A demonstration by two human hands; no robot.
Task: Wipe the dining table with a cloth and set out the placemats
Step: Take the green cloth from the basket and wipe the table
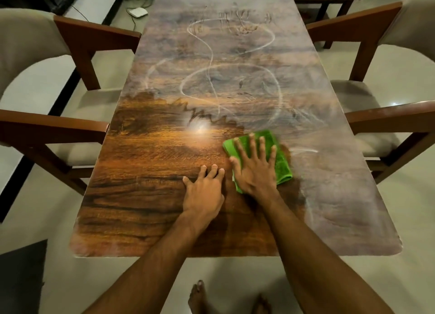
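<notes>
Head view: I am standing at the near short end of the dining table (146, 172), looking down its length. The near left part is showing glossy brown wood grain with a lamp glare on it; the far and right parts are lying under a pale dusty film marked with looping lines and a jagged edge where the two meet. A left chair (96, 33) and a right chair (353, 24), beige padding on wooden frames, are flanking the long sides. A pale tiled floor (400, 208) is surrounding everything, with a white box (138, 12) and cables lying on it past the far left corner. The cloth (283, 168) is bright green, folded and nubby, lying on the table at the film's edge, right of centre. My right hand (255, 170) is pressing flat on it, fingers spread, gripping nothing. My left hand (203, 191) is resting just beside it on bare wood, fingers loosely bent, holding nothing.
</notes>
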